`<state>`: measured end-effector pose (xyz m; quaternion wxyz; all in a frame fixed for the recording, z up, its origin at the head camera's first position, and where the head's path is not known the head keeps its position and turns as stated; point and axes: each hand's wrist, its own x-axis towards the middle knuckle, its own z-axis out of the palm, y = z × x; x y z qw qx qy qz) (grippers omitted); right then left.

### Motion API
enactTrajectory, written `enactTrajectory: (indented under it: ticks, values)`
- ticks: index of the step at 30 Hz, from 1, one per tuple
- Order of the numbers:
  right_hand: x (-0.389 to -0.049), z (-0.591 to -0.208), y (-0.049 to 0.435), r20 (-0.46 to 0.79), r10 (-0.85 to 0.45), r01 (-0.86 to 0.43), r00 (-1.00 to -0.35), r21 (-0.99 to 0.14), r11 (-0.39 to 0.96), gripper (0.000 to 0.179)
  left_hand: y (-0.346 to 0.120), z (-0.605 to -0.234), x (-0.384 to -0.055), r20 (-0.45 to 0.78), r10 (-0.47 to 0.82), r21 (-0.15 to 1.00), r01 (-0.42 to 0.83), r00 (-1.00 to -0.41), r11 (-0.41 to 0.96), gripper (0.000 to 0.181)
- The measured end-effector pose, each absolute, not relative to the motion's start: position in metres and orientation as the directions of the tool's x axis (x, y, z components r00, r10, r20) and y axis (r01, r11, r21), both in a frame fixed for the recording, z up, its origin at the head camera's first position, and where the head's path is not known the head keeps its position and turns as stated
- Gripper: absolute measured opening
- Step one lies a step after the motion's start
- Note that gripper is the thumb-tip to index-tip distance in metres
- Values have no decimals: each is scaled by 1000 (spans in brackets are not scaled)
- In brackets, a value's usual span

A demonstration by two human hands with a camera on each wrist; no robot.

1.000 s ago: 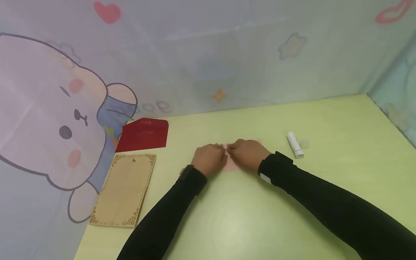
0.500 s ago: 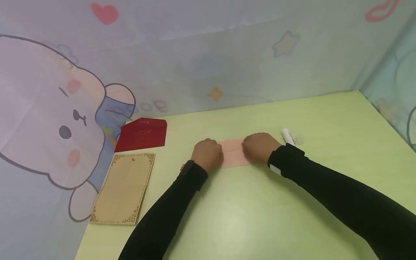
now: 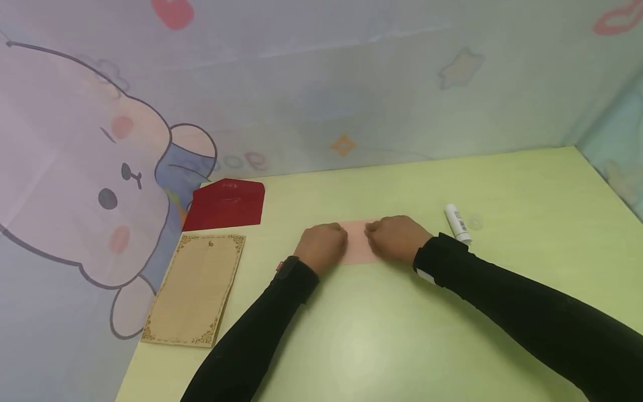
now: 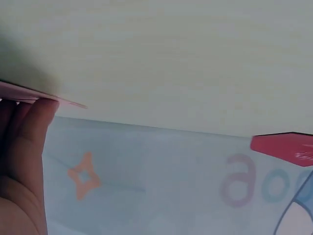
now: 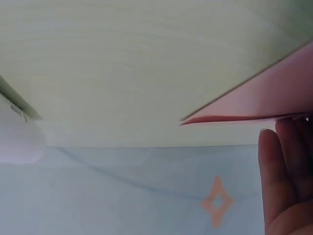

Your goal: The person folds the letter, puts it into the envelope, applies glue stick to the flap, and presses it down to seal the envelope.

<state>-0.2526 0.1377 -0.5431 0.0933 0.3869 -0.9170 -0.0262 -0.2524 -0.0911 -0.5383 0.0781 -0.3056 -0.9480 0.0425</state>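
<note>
A pink envelope (image 3: pixel 358 244) lies on the table in front of me, also seen edge-on in both wrist views. My left hand (image 3: pixel 322 245) rests on its left end; the fingertips (image 4: pixel 48 105) touch the paper in the left wrist view. My right hand (image 3: pixel 397 239) is over its right part, with the fingers (image 5: pixel 289 131) against the far edge in the right wrist view. There a narrow darker pink strip (image 5: pixel 215 119) shows along the envelope's edge. Both thumbs are hidden in the wrist views.
A white glue stick (image 3: pixel 457 223) lies right of my right hand, beside a small clear round piece (image 3: pixel 474 222). To the left are a red envelope (image 3: pixel 226 207) and beige bordered letter paper (image 3: pixel 193 293). A printed cloth (image 3: pixel 281 95) hangs behind the table.
My hands were close together at the middle of the pink envelope, then moved apart toward its ends. The right hand has since come slightly back inward. The head view has shifted a little.
</note>
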Motion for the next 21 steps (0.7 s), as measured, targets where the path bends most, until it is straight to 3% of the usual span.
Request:
enactTrajectory:
  ticks: [3,9,14,16,21]
  values:
    - [-251,-543,144,109,-722,-708,-684,141,692,23,-103,-546,-256,148,580,-96,572,-801,814,23]
    - [-256,-537,160,1,-618,-618,-786,29,786,26,-130,-590,-282,219,558,-43,563,-801,825,25]
    - [-263,-530,155,-18,-568,-569,-823,19,822,21,-119,-578,-288,212,503,-103,492,-838,864,26]
    - [-262,-532,147,2,-582,-582,-813,33,812,27,-101,-561,-277,194,509,-145,489,-838,860,27]
    - [-256,-537,127,112,-661,-665,-742,1,747,32,-68,-542,-255,174,584,-119,571,-793,812,27]
